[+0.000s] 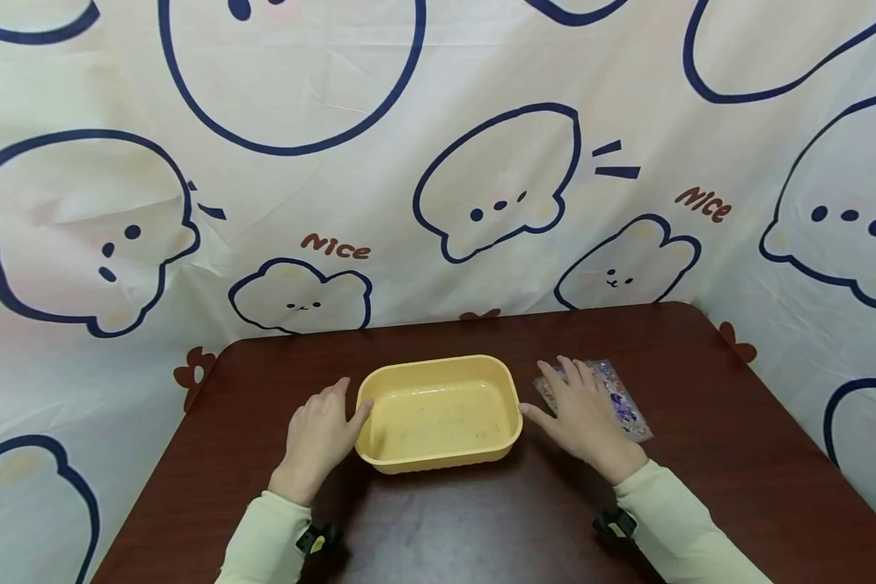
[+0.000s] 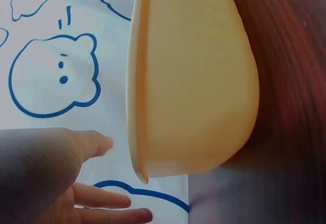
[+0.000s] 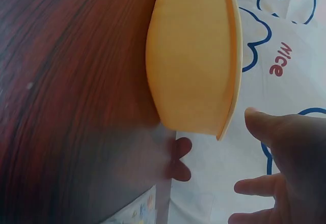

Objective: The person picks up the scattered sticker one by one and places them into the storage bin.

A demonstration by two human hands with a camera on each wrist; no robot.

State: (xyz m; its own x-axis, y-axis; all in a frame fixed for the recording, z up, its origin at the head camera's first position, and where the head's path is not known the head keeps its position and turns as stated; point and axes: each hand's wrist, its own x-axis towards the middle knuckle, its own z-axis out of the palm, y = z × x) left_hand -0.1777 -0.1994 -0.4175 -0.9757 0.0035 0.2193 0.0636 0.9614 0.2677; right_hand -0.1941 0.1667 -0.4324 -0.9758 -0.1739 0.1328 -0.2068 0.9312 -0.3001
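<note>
A yellow plastic basin [image 1: 438,418], shallow and rectangular with rounded corners, stands on the dark table with nothing inside. My left hand [image 1: 321,434] is at its left end, fingers spread, thumb over the rim in the head view. In the left wrist view the left thumb [image 2: 97,145] appears apart from the basin wall [image 2: 198,81]. My right hand [image 1: 580,410] hovers by the right end, fingers extended, above a clear packet with colourful, partly purple contents [image 1: 620,405]. The right wrist view shows a gap between the right thumb [image 3: 260,122] and the basin rim [image 3: 235,71]. The hand hides part of the packet.
The reddish-brown wooden table [image 1: 474,519] has rounded far corners. Behind it and along both sides hangs a white cloth [image 1: 380,195] printed with blue cartoon outlines. Dark devices are strapped at the left wrist [image 1: 314,539] and right wrist [image 1: 616,523].
</note>
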